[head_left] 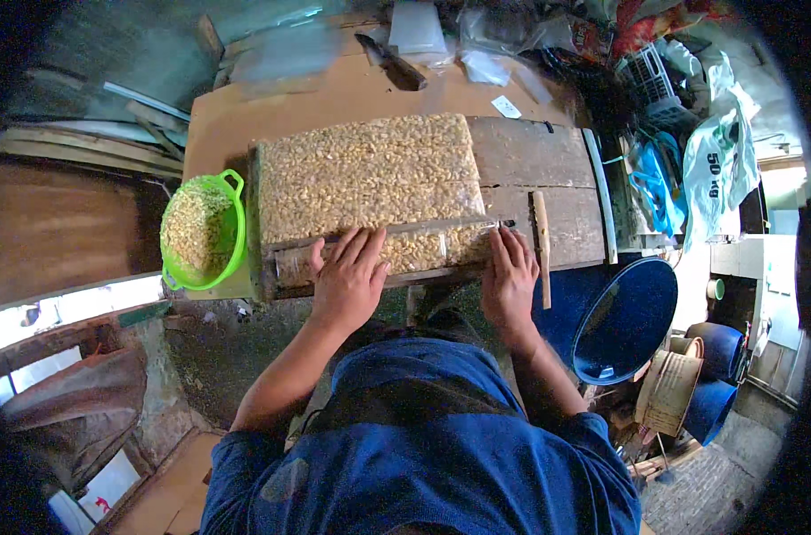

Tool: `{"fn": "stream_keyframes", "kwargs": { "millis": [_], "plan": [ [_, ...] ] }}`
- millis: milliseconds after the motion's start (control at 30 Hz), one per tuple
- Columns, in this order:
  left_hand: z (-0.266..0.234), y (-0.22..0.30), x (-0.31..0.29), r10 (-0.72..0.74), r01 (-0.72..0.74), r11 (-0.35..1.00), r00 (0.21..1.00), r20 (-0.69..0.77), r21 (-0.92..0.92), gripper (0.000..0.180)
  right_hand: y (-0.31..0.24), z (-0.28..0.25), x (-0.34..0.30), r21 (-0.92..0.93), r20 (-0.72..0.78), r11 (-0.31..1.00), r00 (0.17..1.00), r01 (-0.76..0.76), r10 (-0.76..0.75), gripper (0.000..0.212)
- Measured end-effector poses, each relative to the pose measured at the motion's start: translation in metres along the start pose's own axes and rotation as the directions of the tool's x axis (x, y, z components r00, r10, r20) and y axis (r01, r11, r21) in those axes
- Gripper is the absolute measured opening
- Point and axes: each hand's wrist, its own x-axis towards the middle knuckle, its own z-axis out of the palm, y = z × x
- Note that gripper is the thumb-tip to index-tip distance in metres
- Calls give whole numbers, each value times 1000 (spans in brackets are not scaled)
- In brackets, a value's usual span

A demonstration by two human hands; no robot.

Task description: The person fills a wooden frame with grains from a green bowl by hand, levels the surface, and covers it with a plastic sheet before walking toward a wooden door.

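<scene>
A broad slab of pale beans under clear plastic film lies on a wooden board. Along its near side runs a narrow strip of the same beans, with a thin dark bar between the two. My left hand rests on the strip, fingers stretched and apart, fingertips at the bar. At the right end of the strip is my right hand, its fingers extended over that end near the bar's dark tip; its thumb is mostly hidden. Neither hand visibly holds anything.
A green colander of pale crumbly grains stands left of the wooden board. On the right lies a wooden stick. A knife and plastic sheets are at the back. A blue barrel stands at the right.
</scene>
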Motion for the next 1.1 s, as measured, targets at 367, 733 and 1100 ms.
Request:
{"fn": "stream_keyframes", "kwargs": {
  "millis": [367,733,1100],
  "plan": [
    [20,18,18,155,-161,985,983,-103,-58,31,0,1,11,-12,-17,997,996,83,-83,46],
    [27,14,14,146,-155,982,985,-90,-106,27,3,-8,32,218,-123,975,990,-36,64,35],
    [28,6,11,166,-176,970,983,-75,-167,28,30,-17,19,82,-5,979,982,187,-187,31]
  ]
}}
